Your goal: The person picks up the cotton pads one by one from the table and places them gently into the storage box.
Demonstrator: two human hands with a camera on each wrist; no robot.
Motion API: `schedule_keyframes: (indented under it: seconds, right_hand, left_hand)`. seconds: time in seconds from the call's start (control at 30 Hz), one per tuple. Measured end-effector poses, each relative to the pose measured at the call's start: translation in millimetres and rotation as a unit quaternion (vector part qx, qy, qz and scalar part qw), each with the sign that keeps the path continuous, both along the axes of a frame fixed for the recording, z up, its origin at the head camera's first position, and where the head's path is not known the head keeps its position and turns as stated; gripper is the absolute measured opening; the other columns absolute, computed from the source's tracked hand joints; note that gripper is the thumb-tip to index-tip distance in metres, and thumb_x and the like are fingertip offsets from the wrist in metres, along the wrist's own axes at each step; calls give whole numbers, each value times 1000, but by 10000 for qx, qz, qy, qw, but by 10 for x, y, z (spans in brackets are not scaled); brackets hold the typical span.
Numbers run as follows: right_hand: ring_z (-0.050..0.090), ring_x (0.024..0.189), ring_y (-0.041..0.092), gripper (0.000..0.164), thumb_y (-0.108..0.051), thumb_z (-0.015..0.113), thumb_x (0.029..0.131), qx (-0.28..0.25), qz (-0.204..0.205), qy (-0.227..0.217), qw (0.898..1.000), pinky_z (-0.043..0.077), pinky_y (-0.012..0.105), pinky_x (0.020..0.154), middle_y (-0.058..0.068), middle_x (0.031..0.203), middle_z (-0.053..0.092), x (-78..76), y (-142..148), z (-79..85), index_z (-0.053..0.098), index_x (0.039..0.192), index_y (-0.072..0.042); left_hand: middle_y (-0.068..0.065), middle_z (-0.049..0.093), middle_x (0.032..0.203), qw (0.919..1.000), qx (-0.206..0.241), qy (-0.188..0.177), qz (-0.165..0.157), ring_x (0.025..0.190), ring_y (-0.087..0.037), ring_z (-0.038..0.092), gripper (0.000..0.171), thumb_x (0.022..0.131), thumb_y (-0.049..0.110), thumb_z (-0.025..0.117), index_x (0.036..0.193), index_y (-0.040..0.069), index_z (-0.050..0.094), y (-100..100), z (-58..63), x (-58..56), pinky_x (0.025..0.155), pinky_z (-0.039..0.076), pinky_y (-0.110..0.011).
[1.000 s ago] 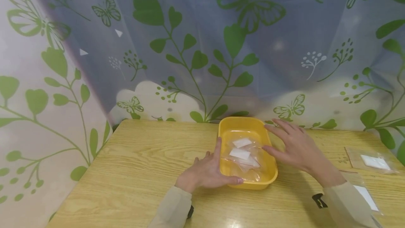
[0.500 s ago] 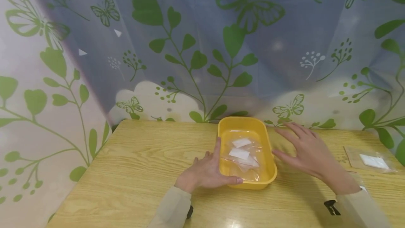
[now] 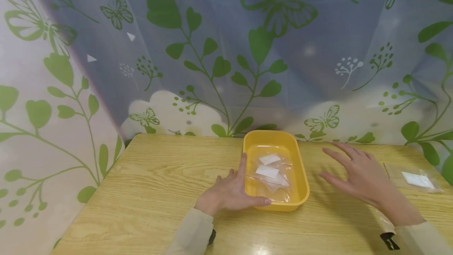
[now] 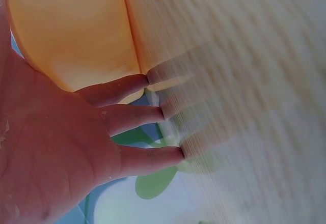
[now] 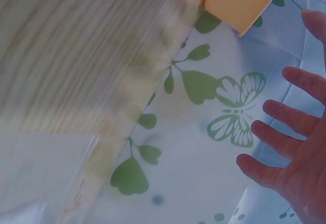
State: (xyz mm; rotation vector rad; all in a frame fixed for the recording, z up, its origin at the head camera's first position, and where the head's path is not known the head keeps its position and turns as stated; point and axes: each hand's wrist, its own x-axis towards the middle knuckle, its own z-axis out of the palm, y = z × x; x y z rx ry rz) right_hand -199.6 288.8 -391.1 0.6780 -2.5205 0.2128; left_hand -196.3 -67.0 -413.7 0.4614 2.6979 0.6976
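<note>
Apparently the work stands partway along; the yellow plastic tub (image 3: 300, 184) sits near the far edge of the wood-grain table (image 3: 170, 168), with clear plastic bags (image 3: 282, 181) holding white pieces (image 3: 270, 159) overlapped on its floor; at least two are in, by the pieces that show, though the overlap hides an exact count; those I take as done. Outside the tub, another clear bag (image 3: 417, 179) with its own white piece lies flat toward the table's right end; a bit of clear plastic (image 3: 383, 216) shows by the wrist of the right hand (image 3: 362, 175), too covered to identify; these look like what is left, if all belong together. That hand hangs above the table between tub and flat bag, fingers spread, grasping nothing; the left hand (image 3: 230, 194) spans the tub's near left corner, thumb on the near rim, index finger along the left side, remaining fingers straight with tips at the tabletop; neither hand carries a bag.
</note>
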Motion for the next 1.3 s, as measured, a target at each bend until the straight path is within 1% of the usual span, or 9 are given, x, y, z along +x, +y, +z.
schedule_keyframes:
  seconds: [0.2, 0.53, 0.7, 0.83, 1.03, 1.13, 1.3]
  right_hand:
    - [60, 116, 52, 69, -49, 83, 79, 30, -125, -52, 9999, 49, 74, 81, 25, 139, 60, 31, 123, 1, 65, 136, -14]
    - [60, 117, 49, 68, -47, 85, 77, 89, -292, -83, 9995, 49, 72, 81, 21, 142, 58, 75, 307, -31, 66, 135, -15]
    - [60, 114, 51, 68, -49, 85, 78, 167, -417, -86, 9990, 49, 71, 81, 23, 140, 59, 99, 389, -48, 67, 133, -13]
    - [60, 113, 53, 70, -51, 84, 78, 220, -618, -174, 9977, 48, 71, 83, 25, 138, 59, 112, 457, -74, 66, 133, -12]
    - [58, 113, 56, 71, -52, 83, 79, 209, -793, -324, 9961, 46, 73, 84, 29, 137, 58, 115, 557, -114, 65, 135, -12]
    - [59, 112, 57, 71, -51, 83, 79, 233, -827, -330, 9958, 47, 73, 82, 30, 136, 59, 120, 609, -123, 65, 134, -11]
    - [62, 106, 55, 72, -52, 85, 76, 241, -896, -248, 9954, 50, 70, 73, 31, 133, 61, 138, 708, -128, 67, 131, -9]
  left_hand:
    - [-23, 34, 164, 10000, 29, -18, -6, 155, -42, 28, 136, 74, 88, 61, 162, 27, -24, 0, 6, -1, 125, 18, -68]
    - [-23, 33, 164, 10000, -19, -33, -2, 155, -41, 29, 136, 75, 89, 61, 162, 26, -23, -8, 17, -4, 125, 19, -67]
    - [-23, 33, 165, 10000, -39, -49, -4, 155, -41, 28, 136, 75, 89, 60, 162, 26, -23, -11, 12, -4, 125, 18, -67]
    - [-22, 32, 165, 10000, -36, -71, 2, 155, -41, 27, 136, 74, 89, 61, 162, 27, -24, -9, 8, -4, 125, 18, -66]
    - [-21, 32, 165, 10000, 8, -58, 17, 156, -40, 26, 137, 74, 89, 61, 161, 28, -24, -5, -1, -4, 125, 17, -66]
    - [-21, 32, 165, 10000, 46, -49, 27, 156, -40, 26, 137, 73, 89, 62, 161, 28, -24, -4, -4, -3, 126, 16, -66]
    - [-22, 32, 165, 10000, 34, -58, 48, 156, -40, 27, 137, 73, 89, 62, 162, 28, -23, -5, -4, 1, 126, 17, -66]
